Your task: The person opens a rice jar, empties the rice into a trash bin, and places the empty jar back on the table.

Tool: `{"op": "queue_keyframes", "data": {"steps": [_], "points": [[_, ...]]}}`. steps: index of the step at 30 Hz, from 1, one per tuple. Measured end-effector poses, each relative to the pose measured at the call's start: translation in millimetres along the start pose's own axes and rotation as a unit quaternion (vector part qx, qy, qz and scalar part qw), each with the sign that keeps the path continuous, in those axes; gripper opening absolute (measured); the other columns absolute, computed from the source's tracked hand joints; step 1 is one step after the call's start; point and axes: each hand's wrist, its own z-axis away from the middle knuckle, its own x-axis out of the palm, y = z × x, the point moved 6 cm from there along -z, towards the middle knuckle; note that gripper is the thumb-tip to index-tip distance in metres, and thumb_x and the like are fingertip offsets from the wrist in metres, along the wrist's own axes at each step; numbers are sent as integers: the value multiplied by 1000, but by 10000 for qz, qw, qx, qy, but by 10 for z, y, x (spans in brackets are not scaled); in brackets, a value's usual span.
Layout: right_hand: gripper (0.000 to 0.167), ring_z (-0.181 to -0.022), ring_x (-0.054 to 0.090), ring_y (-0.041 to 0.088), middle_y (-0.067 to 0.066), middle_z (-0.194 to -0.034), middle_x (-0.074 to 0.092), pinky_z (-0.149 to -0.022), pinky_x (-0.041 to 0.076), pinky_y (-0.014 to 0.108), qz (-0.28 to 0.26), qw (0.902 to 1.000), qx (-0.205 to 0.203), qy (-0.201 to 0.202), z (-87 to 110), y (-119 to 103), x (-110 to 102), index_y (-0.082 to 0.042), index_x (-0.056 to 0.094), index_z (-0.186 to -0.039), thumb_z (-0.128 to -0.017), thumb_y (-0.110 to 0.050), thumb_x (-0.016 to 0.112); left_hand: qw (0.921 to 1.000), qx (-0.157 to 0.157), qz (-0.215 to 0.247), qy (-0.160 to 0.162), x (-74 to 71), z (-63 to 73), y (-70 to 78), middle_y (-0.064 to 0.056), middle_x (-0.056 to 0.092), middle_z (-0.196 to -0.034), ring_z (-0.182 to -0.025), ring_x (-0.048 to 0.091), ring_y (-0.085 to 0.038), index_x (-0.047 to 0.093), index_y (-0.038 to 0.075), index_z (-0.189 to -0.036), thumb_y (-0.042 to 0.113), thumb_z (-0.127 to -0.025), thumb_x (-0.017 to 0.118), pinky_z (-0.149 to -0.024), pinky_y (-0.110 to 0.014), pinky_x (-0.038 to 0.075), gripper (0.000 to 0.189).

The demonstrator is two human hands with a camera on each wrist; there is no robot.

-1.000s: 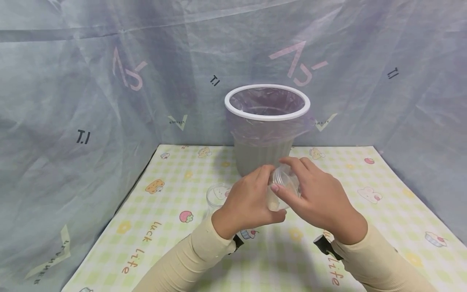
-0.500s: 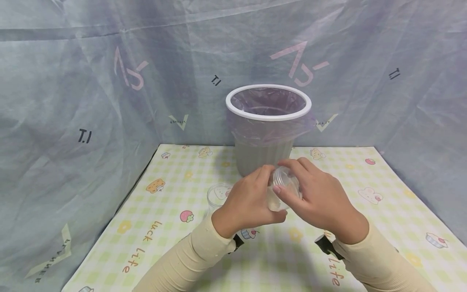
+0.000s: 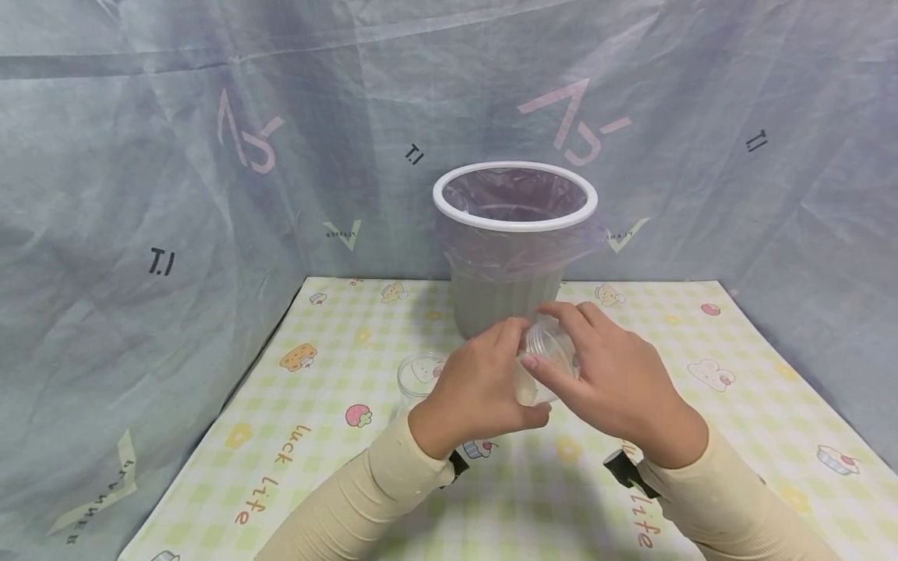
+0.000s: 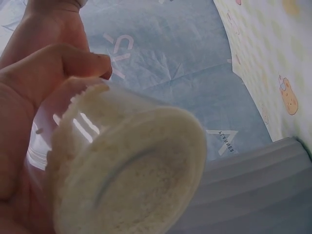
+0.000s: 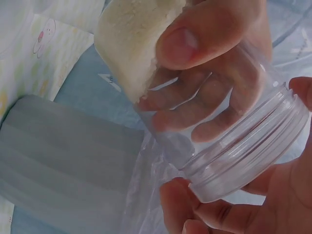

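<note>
A clear plastic jar (image 4: 85, 114) is held tilted between both hands in front of the bin. Pale, grainy stuff (image 4: 141, 170) like rice lies packed toward its base. My left hand (image 3: 473, 386) wraps round the jar's body, the thumb on one side and the fingers showing through the wall in the right wrist view. My right hand (image 3: 613, 374) grips the ridged clear screw end (image 5: 248, 151), thumb and fingertips at its edge. On the tablecloth left of the hands stands a second clear container (image 3: 401, 382), partly hidden behind my left hand.
A grey bin (image 3: 505, 296) with a white rim ring (image 3: 515, 226) and a thin purple bag stands just beyond the hands. A green checked tablecloth (image 3: 316, 467) covers the table. Blue-grey cloth (image 3: 281, 195) hangs at the back and both sides.
Both hands keep their hold on the jar in the same spot. Only a very slight shift of the right thumb and fingers at its screw end shows.
</note>
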Motion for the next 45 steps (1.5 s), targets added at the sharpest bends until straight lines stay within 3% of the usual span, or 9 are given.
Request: {"op": "queue_keyframes", "data": {"steps": [7,17,25,35,45], "points": [[61,-97,67,19,1,-118,68,-71,54,45,-135,9997,154,-154,3,23,43,-22,52,-144,-100,-63,52,9994,245,-122,228,-4,0,23,7,62,-109,-88,59,-7,52,11,-131,45,-62,90,-74,-25,53,86],[52,-85,66,13,-5,-116,67,-62,50,35,-118,9995,-264,153,22,8,18,-27,56,-141,-98,-57,59,9985,-102,468,-254,34,-1,-26,11,55,-102,-78,56,-6,47,14,-137,46,-64,90,-66,-19,48,91],[50,-57,40,4,-11,-107,60,-53,38,25,21,9984,-532,188,52,-10,-3,-35,56,-142,-96,-53,63,9919,-174,1126,-562,71,-3,-64,12,54,-101,-83,57,-5,46,20,-130,43,-65,91,-69,-17,48,83],[54,-60,38,2,-16,-106,53,-54,37,22,91,9958,-883,244,79,-25,-49,-37,55,-143,-93,-53,67,9765,-198,1921,-960,109,-1,-105,13,60,-110,-99,62,-8,45,24,-133,38,-66,93,-84,-20,51,84],[58,-70,44,1,-15,-118,57,-57,41,23,-9,9911,-1303,281,121,-18,-78,-32,55,-145,-91,-48,69,9679,-188,2178,-1243,140,5,-111,15,59,-114,-104,63,-9,43,25,-135,37,-67,92,-87,-21,52,84]]}}
